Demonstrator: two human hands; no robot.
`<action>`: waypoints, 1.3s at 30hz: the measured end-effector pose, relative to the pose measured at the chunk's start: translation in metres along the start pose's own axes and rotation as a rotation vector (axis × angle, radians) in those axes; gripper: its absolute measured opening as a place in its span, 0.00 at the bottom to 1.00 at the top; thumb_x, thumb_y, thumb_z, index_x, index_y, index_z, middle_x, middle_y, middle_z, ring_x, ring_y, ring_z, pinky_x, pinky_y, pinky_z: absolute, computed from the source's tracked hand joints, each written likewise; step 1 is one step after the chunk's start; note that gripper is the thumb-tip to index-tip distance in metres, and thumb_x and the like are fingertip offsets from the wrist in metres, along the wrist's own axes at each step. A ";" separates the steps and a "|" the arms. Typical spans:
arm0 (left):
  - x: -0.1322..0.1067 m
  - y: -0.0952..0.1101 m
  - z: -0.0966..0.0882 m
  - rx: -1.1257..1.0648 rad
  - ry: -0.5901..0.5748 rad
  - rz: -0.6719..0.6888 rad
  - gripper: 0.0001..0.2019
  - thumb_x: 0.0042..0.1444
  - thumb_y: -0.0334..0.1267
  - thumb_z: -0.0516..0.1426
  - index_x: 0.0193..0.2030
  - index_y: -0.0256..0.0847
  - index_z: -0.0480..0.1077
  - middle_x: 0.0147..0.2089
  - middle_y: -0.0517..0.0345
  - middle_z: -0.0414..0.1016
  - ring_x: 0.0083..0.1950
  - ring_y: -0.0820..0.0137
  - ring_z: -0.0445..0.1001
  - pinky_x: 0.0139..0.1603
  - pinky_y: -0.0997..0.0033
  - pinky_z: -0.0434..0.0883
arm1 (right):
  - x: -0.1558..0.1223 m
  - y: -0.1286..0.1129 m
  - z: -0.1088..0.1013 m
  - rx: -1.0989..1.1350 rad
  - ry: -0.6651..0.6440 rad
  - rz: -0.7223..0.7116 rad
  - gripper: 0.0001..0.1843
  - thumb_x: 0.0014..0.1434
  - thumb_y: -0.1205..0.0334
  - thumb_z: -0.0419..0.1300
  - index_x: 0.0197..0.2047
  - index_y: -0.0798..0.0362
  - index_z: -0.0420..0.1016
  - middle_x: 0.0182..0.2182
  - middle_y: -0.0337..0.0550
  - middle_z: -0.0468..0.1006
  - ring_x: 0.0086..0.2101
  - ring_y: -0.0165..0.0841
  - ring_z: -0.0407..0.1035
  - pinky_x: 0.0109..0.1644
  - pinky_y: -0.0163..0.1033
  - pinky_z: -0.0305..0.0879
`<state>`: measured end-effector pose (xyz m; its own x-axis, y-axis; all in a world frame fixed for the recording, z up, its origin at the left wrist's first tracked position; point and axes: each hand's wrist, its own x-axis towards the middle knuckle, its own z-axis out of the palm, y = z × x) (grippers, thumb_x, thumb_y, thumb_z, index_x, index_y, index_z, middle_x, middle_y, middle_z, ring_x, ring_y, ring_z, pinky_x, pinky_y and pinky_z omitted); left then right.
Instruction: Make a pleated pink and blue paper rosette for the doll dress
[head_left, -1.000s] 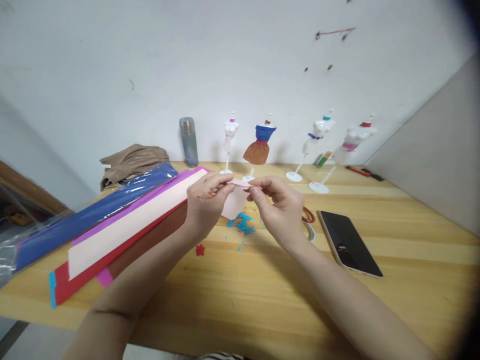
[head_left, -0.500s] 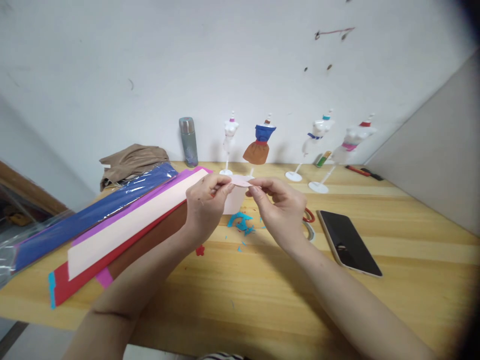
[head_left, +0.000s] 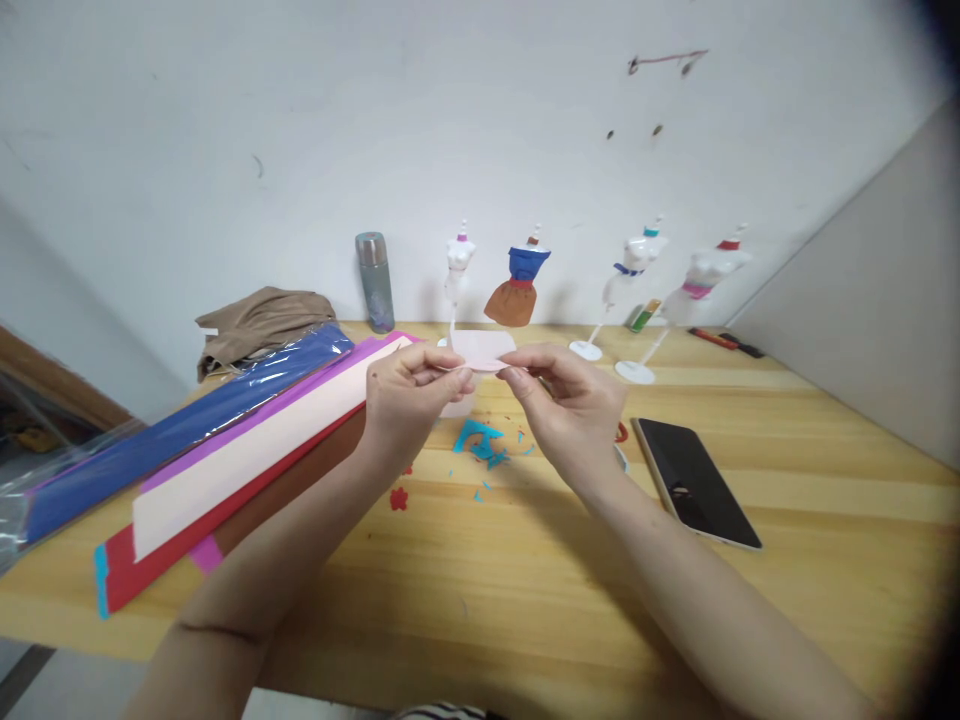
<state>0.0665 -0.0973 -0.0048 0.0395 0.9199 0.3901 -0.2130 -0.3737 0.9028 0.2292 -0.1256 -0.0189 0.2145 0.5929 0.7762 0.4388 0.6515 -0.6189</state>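
Between my two hands a small piece of pale pink paper (head_left: 482, 348) is held up above the table, folded or bent along its lower edge. My left hand (head_left: 412, 400) pinches its left end between thumb and forefinger. The right end is pinched the same way by my right hand (head_left: 566, 415). Part of the paper is hidden behind the fingers. Below lie blue paper scraps (head_left: 480, 440) and a red flower-shaped cutout (head_left: 399, 498). Beyond the paper stands a small mannequin in a blue and brown paper dress (head_left: 523, 285).
Three other white mannequins, such as the rightmost one (head_left: 712, 268), stand at the back. A flask (head_left: 375, 282) is near the wall. Long coloured paper sheets (head_left: 255, 465) and a blue sheet in plastic (head_left: 195, 425) lie left; a phone (head_left: 697, 482) lies right.
The pink paper has turned between my fingers: a flap now stands up above the pinched edge. Both hands stay pinched, with slight shifts outward.
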 end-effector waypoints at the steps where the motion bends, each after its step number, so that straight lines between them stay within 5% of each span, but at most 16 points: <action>1: 0.001 0.000 -0.001 -0.010 -0.009 0.003 0.10 0.43 0.38 0.71 0.28 0.38 0.77 0.25 0.57 0.81 0.26 0.70 0.81 0.29 0.74 0.78 | 0.001 -0.001 0.000 0.004 -0.006 -0.013 0.04 0.62 0.63 0.65 0.36 0.48 0.82 0.35 0.41 0.86 0.32 0.35 0.78 0.39 0.43 0.75; 23: 0.003 -0.002 0.000 0.024 0.008 0.097 0.07 0.42 0.36 0.70 0.25 0.39 0.77 0.26 0.59 0.79 0.25 0.75 0.74 0.28 0.75 0.74 | -0.001 0.002 0.001 0.102 0.045 0.120 0.03 0.57 0.63 0.70 0.34 0.45 0.82 0.30 0.40 0.84 0.29 0.35 0.76 0.35 0.44 0.77; 30: 0.005 0.001 -0.007 0.222 -0.029 0.356 0.01 0.50 0.32 0.67 0.32 0.40 0.81 0.30 0.58 0.82 0.28 0.74 0.78 0.30 0.76 0.76 | 0.003 0.002 0.001 0.136 -0.003 0.046 0.05 0.58 0.66 0.69 0.37 0.46 0.87 0.33 0.40 0.87 0.30 0.34 0.77 0.36 0.42 0.76; 35: 0.004 0.002 -0.014 0.434 -0.067 0.517 0.10 0.56 0.27 0.63 0.40 0.43 0.84 0.40 0.56 0.86 0.38 0.71 0.83 0.39 0.73 0.80 | 0.003 0.002 0.001 0.087 -0.025 -0.049 0.08 0.60 0.67 0.68 0.40 0.45 0.88 0.34 0.40 0.87 0.32 0.35 0.79 0.38 0.42 0.76; 39: 0.006 -0.003 -0.016 0.545 -0.048 0.570 0.12 0.57 0.27 0.62 0.44 0.43 0.84 0.41 0.57 0.86 0.37 0.71 0.82 0.40 0.72 0.79 | 0.002 0.005 0.003 0.037 -0.017 -0.047 0.09 0.61 0.65 0.67 0.43 0.45 0.87 0.36 0.41 0.88 0.33 0.36 0.79 0.40 0.44 0.78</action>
<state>0.0516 -0.0894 -0.0080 0.1133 0.5674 0.8156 0.2948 -0.8031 0.5178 0.2289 -0.1197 -0.0203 0.1793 0.5686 0.8028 0.4154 0.6960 -0.5857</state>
